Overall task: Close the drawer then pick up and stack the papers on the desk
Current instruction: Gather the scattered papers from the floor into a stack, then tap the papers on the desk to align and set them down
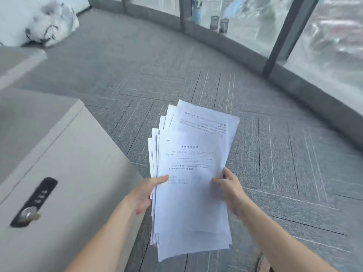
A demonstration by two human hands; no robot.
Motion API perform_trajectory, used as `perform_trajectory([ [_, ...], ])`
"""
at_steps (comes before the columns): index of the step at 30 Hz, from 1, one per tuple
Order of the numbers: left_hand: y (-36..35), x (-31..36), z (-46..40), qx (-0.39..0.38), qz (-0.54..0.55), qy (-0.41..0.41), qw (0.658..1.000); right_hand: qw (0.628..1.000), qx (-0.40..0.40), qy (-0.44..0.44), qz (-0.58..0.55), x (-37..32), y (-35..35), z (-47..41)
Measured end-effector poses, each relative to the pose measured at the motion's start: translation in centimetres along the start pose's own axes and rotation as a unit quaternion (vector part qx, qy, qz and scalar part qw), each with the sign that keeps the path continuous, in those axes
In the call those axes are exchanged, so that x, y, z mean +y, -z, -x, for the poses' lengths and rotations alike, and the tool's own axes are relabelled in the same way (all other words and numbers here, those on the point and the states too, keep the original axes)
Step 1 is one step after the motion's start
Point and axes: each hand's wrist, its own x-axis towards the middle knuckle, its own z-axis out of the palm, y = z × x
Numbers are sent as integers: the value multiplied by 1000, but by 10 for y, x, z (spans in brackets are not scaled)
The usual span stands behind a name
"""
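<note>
**Both hands gripping, forearms bare**

The left hand (144,194) comes in from the lower left, thumb extended across the top of what it holds, fingers curled beneath; the right hand (228,186) comes in from the lower right, thumb pressed on top, fingers wrapped at the edge; both forearms angle inward.

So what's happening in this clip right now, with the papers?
A person holds a loose sheaf of papers in both hands above the carpeted floor, left hand on the left edge, right hand on the right. The sheets are fanned, not squared up. A grey cabinet with a keyed lock stands to the left, its front looking shut. No desk surface is clearly visible.
</note>
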Motion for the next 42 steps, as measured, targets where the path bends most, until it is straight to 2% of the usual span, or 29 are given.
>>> perform_trajectory([
  [8, -49, 118, 171, 35, -53, -175, 983, 989, -6, 146, -23, -154, 16, 123],
  [14, -63, 165, 318, 63, -99, -351, 929, 964, -44, 259, -28, -250, 8, 250],
  [19, -54, 179, 441, 155, -97, -455, 871, 930, -90, 354, -37, -303, -21, 366],
  [24, -36, 166, 569, 212, -72, -534, 815, 894, -135, 424, -53, -337, -62, 473],
  [31, 13, 115, 727, 301, -32, -577, 759, 849, -220, 479, -42, -356, -136, 603],
  [37, 75, 56, 811, 373, 42, -578, 724, 806, -327, 493, -28, -347, -224, 669],
  [42, 135, 2, 845, 432, 80, -567, 697, 781, -422, 461, -14, -309, -309, 701],
])
